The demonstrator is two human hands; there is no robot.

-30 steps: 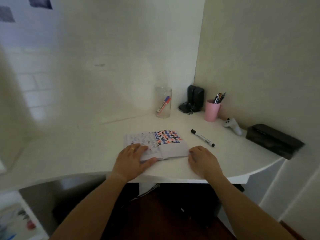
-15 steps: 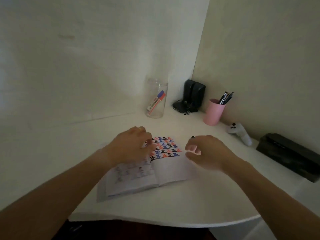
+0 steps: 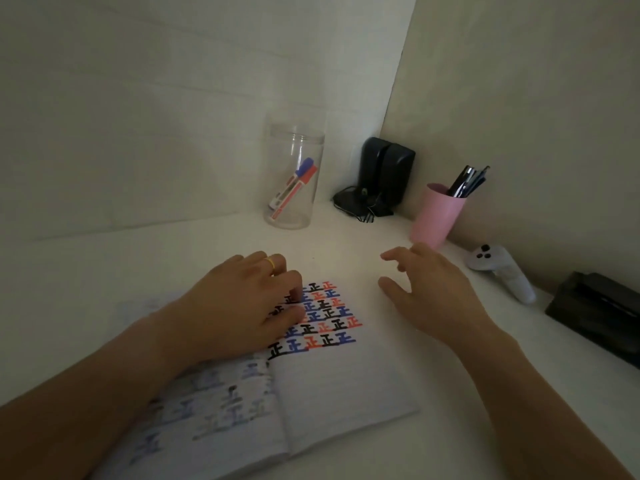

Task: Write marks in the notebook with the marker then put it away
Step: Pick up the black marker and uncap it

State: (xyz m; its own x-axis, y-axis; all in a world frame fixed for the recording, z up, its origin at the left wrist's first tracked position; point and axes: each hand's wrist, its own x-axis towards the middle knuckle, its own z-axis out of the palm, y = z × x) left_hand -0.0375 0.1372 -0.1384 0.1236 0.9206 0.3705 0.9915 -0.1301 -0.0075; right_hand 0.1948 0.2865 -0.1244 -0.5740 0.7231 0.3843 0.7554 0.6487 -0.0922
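Note:
An open notebook (image 3: 346, 386) lies on the white desk (image 3: 138, 265), its right page filled at the top with black, blue and red marks. My left hand (image 3: 242, 306), with a gold ring, rests on the notebook across the fold, fingertips pressing the marked page. Just right of the notebook's top corner my right hand (image 3: 433, 292) hovers above the desk with fingers spread, and I see nothing in it. No black marker shows; my right hand covers the spot beside the notebook. A clear jar (image 3: 294, 147) behind holds a blue and a red marker (image 3: 294, 185).
In the corner stand a black speaker pair (image 3: 384, 171) with cables and a pink cup (image 3: 436, 216) of pens. A white controller (image 3: 502, 275) and a black box (image 3: 595, 313) lie along the right wall. Walls close the desk at back and right.
The view has come closer and lower over the desk. My right hand has moved forward and to the right, opening over the spot where the black marker lay. My left hand stays on the notebook.

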